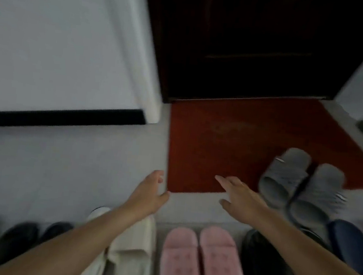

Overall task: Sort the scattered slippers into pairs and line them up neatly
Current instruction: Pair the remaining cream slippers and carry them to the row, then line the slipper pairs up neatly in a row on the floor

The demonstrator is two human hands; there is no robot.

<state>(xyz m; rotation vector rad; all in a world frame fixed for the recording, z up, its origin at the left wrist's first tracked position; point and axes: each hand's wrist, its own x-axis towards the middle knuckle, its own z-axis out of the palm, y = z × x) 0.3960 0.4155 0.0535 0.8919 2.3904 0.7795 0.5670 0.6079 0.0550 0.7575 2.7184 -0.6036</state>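
Note:
Both my hands reach forward over the floor and hold nothing. My left hand (151, 190) hovers with relaxed fingers near the red mat's left corner. My right hand (239, 196) is spread over the mat's front edge, just left of a grey pair of slippers (301, 183) lying side by side. Below my arms a pink pair (202, 260) sits side by side. A cream slipper (132, 251) lies left of it, partly under my left arm. Black slippers (267, 269) lie under my right arm, and a navy slipper (351, 242) lies at the right.
The red doormat (215, 145) lies before a dark door (264, 45). A white wall with a black skirting strip (61, 118) runs at the left. Dark shoes (26, 239) sit at the bottom left. Pale floor tiles (60, 169) spread left of the mat.

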